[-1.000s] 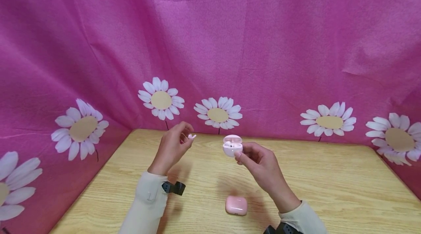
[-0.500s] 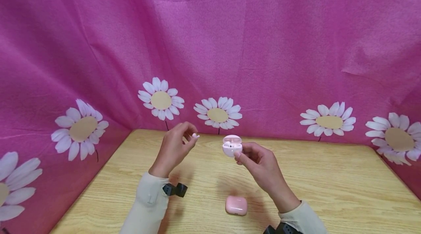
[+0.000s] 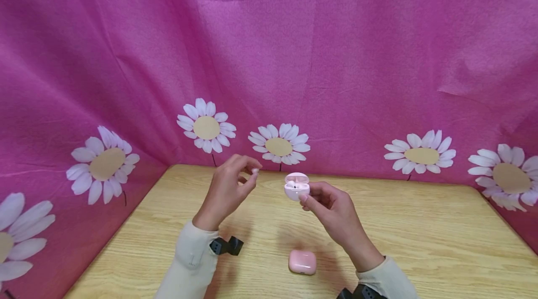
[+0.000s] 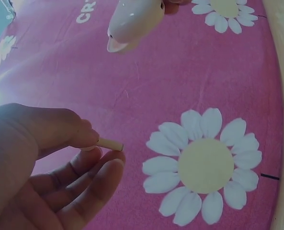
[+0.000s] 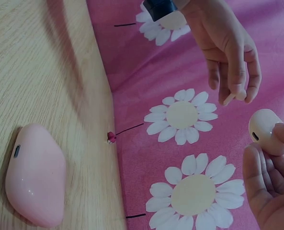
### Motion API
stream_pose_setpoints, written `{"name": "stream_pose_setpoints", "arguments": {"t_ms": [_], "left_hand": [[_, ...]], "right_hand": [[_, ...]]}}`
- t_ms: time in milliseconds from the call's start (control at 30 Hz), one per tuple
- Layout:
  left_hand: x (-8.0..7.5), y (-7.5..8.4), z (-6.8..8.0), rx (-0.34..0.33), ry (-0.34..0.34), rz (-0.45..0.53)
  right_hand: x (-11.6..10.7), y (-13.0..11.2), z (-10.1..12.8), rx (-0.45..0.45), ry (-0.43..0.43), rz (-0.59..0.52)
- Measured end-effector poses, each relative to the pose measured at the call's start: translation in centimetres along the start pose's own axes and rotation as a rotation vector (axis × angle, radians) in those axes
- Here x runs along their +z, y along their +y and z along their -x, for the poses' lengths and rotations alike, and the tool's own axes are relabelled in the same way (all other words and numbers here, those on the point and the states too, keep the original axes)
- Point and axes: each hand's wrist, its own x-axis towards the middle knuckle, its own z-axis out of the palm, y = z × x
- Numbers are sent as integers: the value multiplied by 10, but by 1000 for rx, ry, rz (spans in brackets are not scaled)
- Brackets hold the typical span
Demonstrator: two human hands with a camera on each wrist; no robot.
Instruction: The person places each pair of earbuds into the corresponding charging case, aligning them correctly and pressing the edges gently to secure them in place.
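Between thumb and fingertips my left hand (image 3: 227, 189) pinches a small white earbud (image 3: 255, 171); in the left wrist view only the stem of the earbud (image 4: 111, 144) sticks out past the fingers. My right hand (image 3: 336, 208) grips a pale, rounded earbud case (image 3: 296, 192) by its right side, held above the table with its lid up. A second earbud (image 3: 291, 184) shows inside that case on the left. The left hand is apart from the case, to its left. In the right wrist view the pale case (image 5: 264, 129) turns its charging port outward.
A closed pink earbud case (image 3: 302, 262) lies on the wooden table (image 3: 399, 233) in front of the right forearm. A magenta cloth (image 3: 336, 65) with printed daisies hangs behind the table and along its sides.
My left hand has moved a little to the right with the earbud, closer to the open case, and the earbud has turned in its fingers. The right hand and both cases have stayed put.
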Motion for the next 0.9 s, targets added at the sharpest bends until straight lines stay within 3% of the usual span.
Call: {"name": "stream_pose_setpoints", "arguments": {"t_ms": [900], "left_hand": [[4, 27, 2, 53, 12, 165]], "right_hand": [[3, 1, 2, -35, -17, -6]]}}
